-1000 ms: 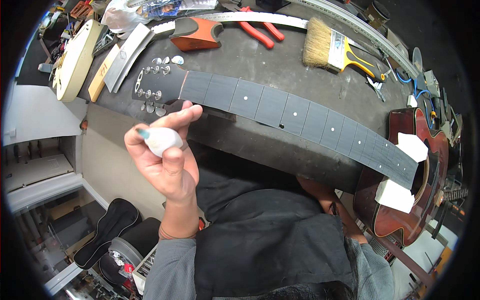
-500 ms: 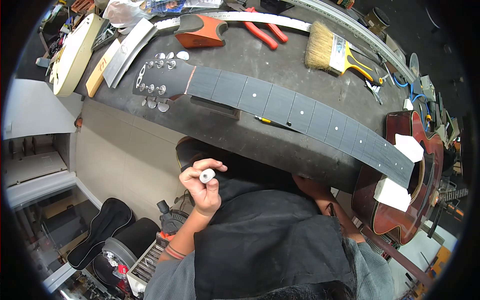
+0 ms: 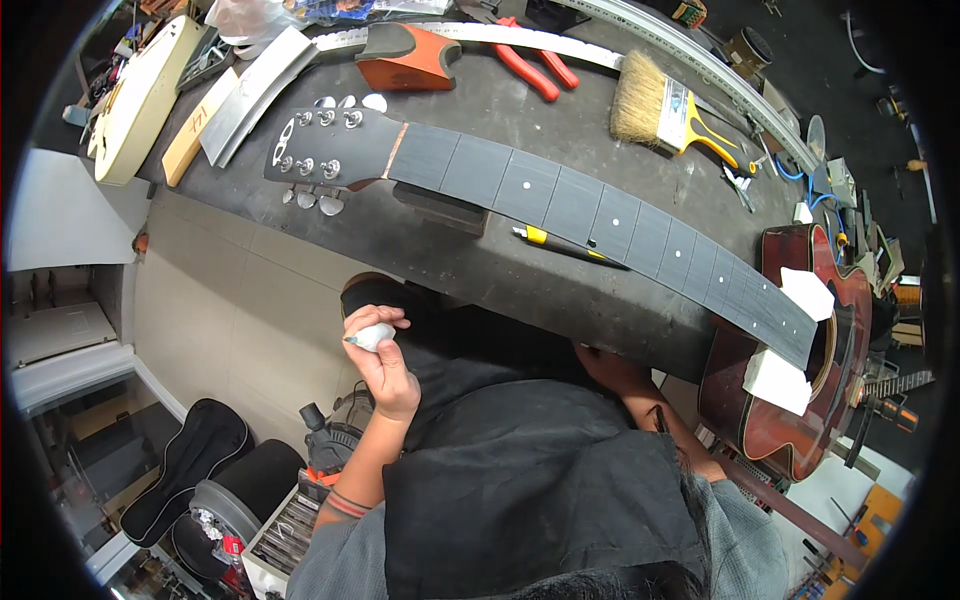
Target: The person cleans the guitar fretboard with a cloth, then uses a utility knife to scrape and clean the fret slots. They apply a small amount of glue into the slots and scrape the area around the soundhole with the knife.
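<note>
My left hand [image 3: 385, 368] is raised in front of the bench, its fingers closed around a small white bottle [image 3: 371, 337] with a narrow dark tip. That tip points left. My right hand [image 3: 600, 365] is low by the bench's near edge, in shadow, and its fingers are hidden. Across the bench lies an acoustic guitar with a dark red body [image 3: 728, 385]. Its grey-black fretboard [image 3: 570, 203] has white dots and thin cross lines, without strings. The headstock [image 3: 340, 146] with metal tuners is at the left. White pieces [image 3: 778, 380] cover the top beside the fretboard's end.
A dark block [image 3: 440, 206] sits under the neck, near a yellow-and-black tool [image 3: 545, 238]. Behind lie an orange-and-black neck rest [image 3: 405, 62], red-handled pliers [image 3: 525, 70], a wide brush [image 3: 640, 105] and a metal beam [image 3: 255, 95]. A black case [image 3: 190, 470] stands on the floor.
My left hand has moved slightly left and up, turning the white bottle so its tip faces left. My right hand has shifted slightly left. The whole view has shifted a little.
</note>
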`<state>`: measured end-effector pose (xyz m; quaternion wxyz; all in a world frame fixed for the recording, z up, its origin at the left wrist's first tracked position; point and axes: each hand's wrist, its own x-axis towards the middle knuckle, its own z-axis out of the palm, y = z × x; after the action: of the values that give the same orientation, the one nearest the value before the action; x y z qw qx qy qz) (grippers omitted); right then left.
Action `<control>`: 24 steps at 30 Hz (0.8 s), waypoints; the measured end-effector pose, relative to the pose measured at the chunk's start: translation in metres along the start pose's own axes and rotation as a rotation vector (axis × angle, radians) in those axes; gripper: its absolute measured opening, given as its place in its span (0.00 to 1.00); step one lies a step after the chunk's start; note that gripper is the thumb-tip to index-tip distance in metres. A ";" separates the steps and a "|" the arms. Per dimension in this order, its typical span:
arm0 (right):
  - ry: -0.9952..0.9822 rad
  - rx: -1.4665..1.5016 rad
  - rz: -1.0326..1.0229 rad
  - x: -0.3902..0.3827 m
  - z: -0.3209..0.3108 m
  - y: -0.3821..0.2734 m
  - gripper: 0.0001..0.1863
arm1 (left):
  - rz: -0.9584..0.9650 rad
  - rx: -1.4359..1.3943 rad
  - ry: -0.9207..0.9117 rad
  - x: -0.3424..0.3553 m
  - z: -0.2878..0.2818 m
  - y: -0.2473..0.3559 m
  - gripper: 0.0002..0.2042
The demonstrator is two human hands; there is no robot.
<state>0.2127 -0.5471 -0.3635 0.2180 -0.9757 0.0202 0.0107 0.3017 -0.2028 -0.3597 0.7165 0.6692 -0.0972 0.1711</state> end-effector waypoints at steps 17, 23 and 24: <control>0.066 -0.035 -0.118 0.015 -0.002 -0.013 0.20 | 0.264 0.169 -0.073 0.216 0.017 0.168 0.17; 0.075 -0.041 -0.100 0.014 -0.012 -0.017 0.23 | 0.079 0.316 -0.854 0.329 0.132 0.175 0.13; 0.076 -0.021 -0.098 0.014 -0.014 -0.018 0.23 | 0.071 0.313 -0.929 0.338 0.150 0.165 0.14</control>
<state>0.2277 -0.5379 -0.3435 0.2072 -0.9774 -0.0195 -0.0370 0.5649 -0.3053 -0.0701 0.4819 0.7707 -0.4024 -0.1086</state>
